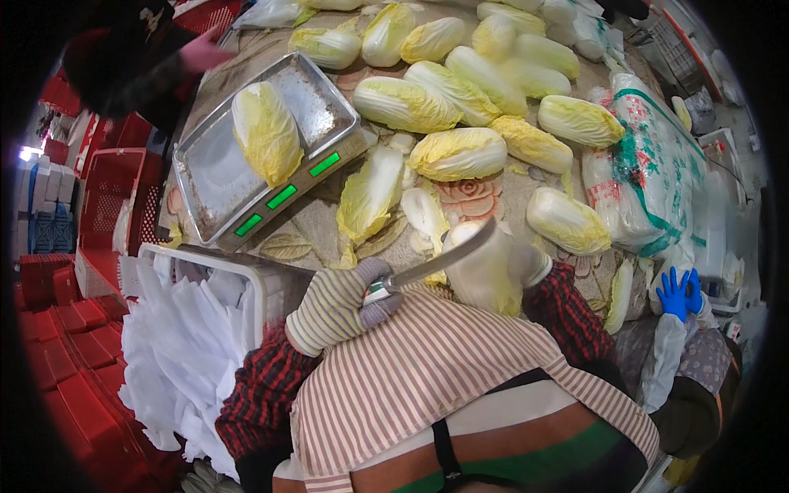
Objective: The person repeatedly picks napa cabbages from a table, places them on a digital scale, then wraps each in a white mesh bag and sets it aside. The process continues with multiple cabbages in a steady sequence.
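Note:
My left hand (341, 302), in a striped knit glove, grips a knife (444, 254) by its handle, the curved blade pointing up and right. My right hand (529, 265), gloved and blurred, is closed on a napa cabbage (484, 268) in front of my apron, its cut base close to the blade tip. Loose cabbage leaves (372, 194) lie on the table just beyond the knife. Another napa cabbage (267, 132) rests on the metal tray of a digital scale (333, 101) at the left. Several more cabbages (459, 154) lie across the patterned tablecloth (286, 246).
Stacked plastic packages (656, 163) stand on the right of the table. A white bin (253, 277) holding white foam sheets (179, 345) is at my left, near red crates (80, 370). A co-worker's hand (206, 52) is beyond the scale; blue-gloved hands (678, 293) are at right.

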Demonstrator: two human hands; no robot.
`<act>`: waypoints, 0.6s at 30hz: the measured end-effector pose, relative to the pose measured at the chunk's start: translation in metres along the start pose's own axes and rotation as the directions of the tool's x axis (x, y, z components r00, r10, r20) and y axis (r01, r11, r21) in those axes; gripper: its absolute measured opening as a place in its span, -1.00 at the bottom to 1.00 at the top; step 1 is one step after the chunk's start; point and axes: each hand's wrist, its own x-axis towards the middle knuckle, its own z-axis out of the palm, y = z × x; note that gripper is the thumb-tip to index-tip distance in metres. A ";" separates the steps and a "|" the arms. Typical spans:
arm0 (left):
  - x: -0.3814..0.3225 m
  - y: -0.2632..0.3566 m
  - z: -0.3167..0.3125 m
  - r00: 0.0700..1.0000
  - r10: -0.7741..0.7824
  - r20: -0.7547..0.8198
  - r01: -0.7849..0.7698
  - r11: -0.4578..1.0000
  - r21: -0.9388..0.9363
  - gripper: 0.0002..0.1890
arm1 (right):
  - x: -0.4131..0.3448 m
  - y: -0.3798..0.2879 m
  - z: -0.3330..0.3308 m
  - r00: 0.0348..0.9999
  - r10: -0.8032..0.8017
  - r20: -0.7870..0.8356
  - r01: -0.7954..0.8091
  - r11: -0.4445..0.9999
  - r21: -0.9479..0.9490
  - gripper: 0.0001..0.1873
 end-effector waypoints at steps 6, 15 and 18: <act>0.007 0.003 -0.001 0.986 0.087 0.140 -0.111 0.979 0.170 -0.67 | 0.002 -0.002 0.012 0.999 0.048 0.001 -0.048 0.996 -0.074 0.00; 0.014 -0.001 0.001 0.979 0.084 0.184 -0.124 0.968 0.220 -0.67 | 0.001 -0.007 0.026 0.995 0.098 0.007 -0.097 0.986 -0.136 0.01; 0.013 -0.001 0.000 0.978 0.073 0.195 -0.125 0.954 0.271 -0.68 | -0.002 -0.009 0.028 0.993 0.115 0.015 -0.112 0.982 -0.153 0.02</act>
